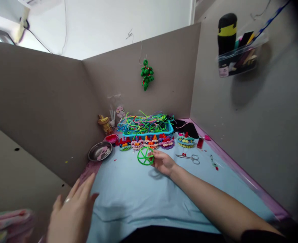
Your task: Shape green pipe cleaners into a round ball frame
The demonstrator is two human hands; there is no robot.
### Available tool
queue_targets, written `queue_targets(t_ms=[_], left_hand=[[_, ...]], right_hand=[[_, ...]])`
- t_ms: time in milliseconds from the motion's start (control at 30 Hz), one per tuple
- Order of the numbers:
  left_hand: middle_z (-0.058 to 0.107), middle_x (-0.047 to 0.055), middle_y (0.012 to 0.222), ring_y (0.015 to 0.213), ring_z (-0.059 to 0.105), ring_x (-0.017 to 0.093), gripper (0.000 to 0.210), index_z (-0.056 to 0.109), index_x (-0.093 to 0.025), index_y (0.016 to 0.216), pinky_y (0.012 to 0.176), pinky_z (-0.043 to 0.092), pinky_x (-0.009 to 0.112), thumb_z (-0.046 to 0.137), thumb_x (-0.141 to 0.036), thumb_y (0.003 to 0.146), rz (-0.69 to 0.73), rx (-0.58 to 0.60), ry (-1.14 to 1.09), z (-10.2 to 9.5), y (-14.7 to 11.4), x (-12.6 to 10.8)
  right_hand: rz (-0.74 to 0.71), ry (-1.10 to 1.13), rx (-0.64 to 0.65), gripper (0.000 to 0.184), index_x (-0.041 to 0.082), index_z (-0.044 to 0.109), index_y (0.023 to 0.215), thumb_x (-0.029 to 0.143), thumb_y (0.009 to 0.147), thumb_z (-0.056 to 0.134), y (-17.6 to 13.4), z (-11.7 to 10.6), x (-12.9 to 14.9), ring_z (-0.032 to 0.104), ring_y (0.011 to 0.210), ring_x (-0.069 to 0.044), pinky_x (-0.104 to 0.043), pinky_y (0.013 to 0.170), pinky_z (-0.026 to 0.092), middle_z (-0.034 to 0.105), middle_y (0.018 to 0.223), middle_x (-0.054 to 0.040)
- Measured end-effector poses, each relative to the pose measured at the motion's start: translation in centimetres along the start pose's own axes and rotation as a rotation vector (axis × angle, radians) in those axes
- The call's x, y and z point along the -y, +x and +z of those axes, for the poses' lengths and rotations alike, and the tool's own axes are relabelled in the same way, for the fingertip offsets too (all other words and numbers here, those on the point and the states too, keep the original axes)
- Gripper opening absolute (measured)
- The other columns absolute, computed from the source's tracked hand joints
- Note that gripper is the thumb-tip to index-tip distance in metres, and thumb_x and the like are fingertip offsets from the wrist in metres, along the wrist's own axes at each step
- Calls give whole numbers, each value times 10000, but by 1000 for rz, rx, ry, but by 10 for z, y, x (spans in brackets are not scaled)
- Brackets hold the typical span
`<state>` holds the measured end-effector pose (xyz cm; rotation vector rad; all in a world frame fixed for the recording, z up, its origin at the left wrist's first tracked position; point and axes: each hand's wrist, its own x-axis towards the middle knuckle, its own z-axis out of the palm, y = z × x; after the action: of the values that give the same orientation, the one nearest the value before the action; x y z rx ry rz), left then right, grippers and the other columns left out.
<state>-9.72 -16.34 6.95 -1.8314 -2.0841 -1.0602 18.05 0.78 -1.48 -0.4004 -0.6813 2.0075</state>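
Green pipe-cleaner wheel (145, 156) pinched in right hand (163, 162), left hand (71, 211) spread, empty

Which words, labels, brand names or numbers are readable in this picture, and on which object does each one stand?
No text can be read.
White label on the clear wall holder: has print, too small and blurred to read.
Black and yellow bottle in that holder: no legible marking.
Green ring in the right hand, blue basket, scissors: no writing visible.
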Motion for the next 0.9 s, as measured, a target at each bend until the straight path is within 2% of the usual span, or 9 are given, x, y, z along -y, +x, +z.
queue_targets(t_ms=[67,133,233,333,433,533,633,767,900], left_hand=[[558,73,1223,1255,328,329,346,617,-270,1055,1021,168,555,612,-232,711,-42,-4,-142,34,21,-16],[614,79,1117,1132,468,295,235,664,-236,898,967,316,455,653,-211,665,-163,28,-472,66,47,-25],[644,45,832,766,600,161,108,627,-198,825,732,461,295,602,-191,719,-650,-22,-1120,106,90,-33],[587,9,646,567,555,80,132,581,-154,707,592,448,200,496,-163,808,-899,232,-1610,143,120,-49],[606,37,653,555,565,98,180,602,-124,727,534,442,204,493,-219,833,-846,622,-1682,182,125,-73],[628,61,695,580,577,116,256,614,-113,718,539,445,217,500,-310,837,-737,807,-1722,212,111,-87],[644,63,751,642,585,115,253,635,-120,791,598,452,212,545,-356,809,-651,856,-1790,222,97,-85],[646,75,804,684,578,116,202,648,-98,840,599,429,196,655,-267,729,-494,913,-1758,215,92,-71],[631,55,743,622,549,86,169,652,-89,812,561,388,175,680,-214,702,-473,947,-1720,211,92,-66]], right_hand=[[1,6,-12,82,139,607,724,154,653,646,0,-1,0,550,627,-98,-230,567,400,613,692,-1],[6,7,-20,92,139,608,732,156,651,647,1,-1,-1,553,619,-99,-223,547,398,610,675,1],[9,16,-33,91,143,606,743,152,659,639,1,-2,-1,562,615,-103,-224,540,407,614,657,0],[0,51,-56,114,156,602,781,139,670,624,1,-2,0,581,633,-109,-233,564,428,636,682,1],[-36,75,-83,141,174,597,810,135,675,613,2,-1,6,592,630,-111,-237,565,442,652,701,10],[-88,62,-118,181,187,595,846,130,674,606,4,-4,13,592,606,-107,-228,535,442,663,723,16],[-114,52,-182,201,196,595,855,122,668,600,8,-9,18,583,581,-101,-219,508,438,661,702,28],[-85,30,-233,159,196,596,808,123,668,592,13,-17,17,566,548,-100,-216,493,429,649,657,28],[-52,-30,-212,141,188,598,805,136,674,585,15,-21,12,576,562,-116,-221,486,422,664,711,-4]])
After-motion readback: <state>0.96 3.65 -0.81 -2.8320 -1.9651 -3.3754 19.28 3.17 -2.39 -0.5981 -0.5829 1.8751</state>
